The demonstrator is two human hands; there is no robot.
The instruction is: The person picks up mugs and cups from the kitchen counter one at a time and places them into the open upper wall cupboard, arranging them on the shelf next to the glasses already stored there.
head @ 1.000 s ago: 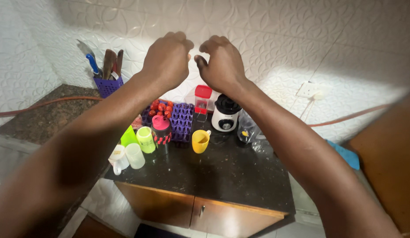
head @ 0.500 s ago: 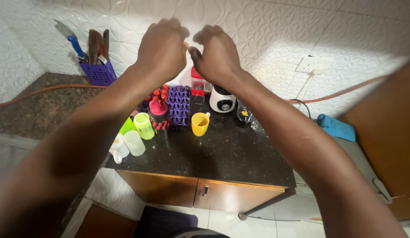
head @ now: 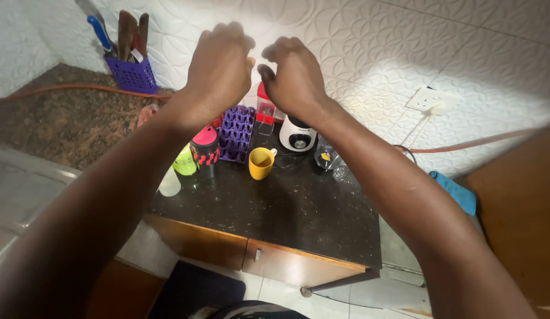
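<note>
Both my hands are raised in front of the white tiled wall, above the back of a small dark counter (head: 298, 207). My left hand (head: 218, 68) is curled with its back toward me. My right hand (head: 292, 77) is beside it, thumb and fingers bent inward, the two almost touching. Nothing shows in either hand. Below them stand a red-lidded clear container (head: 265, 109), a purple tray (head: 236, 133), a white blender base (head: 297, 134) and a yellow mug (head: 261, 163).
A black and pink bottle (head: 204, 150), a green cup (head: 185, 160) and a clear cup (head: 169, 182) stand at the counter's left. A purple utensil basket (head: 133, 74) sits at the back left. A wall socket (head: 427, 99) and blue cloth (head: 456, 192) are to the right.
The view has tilted down and closer to the counter. My hands stay raised together, with the right fingers now a little more bent.
</note>
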